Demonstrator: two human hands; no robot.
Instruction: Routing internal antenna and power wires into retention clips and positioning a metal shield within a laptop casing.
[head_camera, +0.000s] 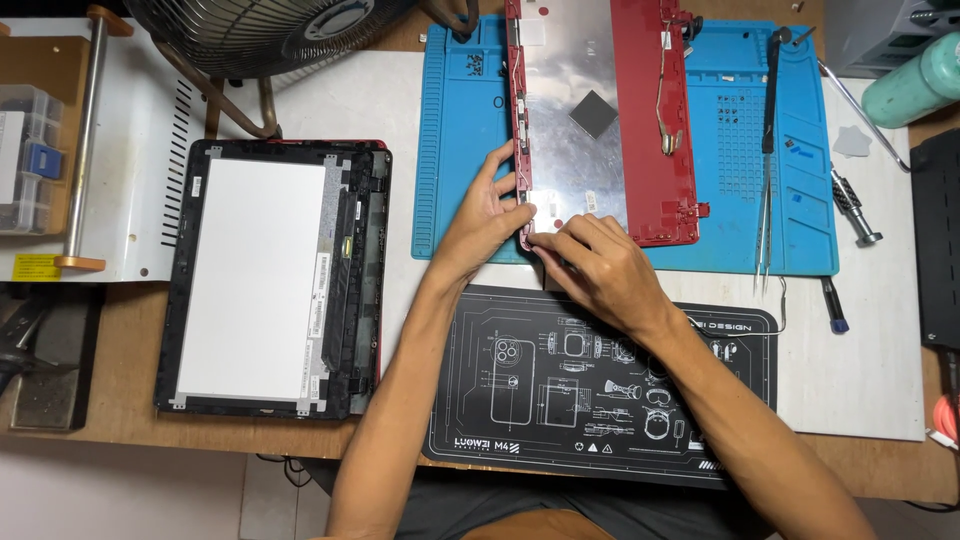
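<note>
While both hands pinch red laptop lid (655, 120) corner — clear organizer box (25, 160) sits far left.

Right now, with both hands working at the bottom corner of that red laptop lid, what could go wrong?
1. The left hand and right hand pinch the lower left corner of the red lid; prying there might crack the thin edge.
2. A thin cable runs along that same edge and could snag or tear.
3. The bare screen panel lies face up near the left elbow, so a slip might knock or scratch it.
</note>
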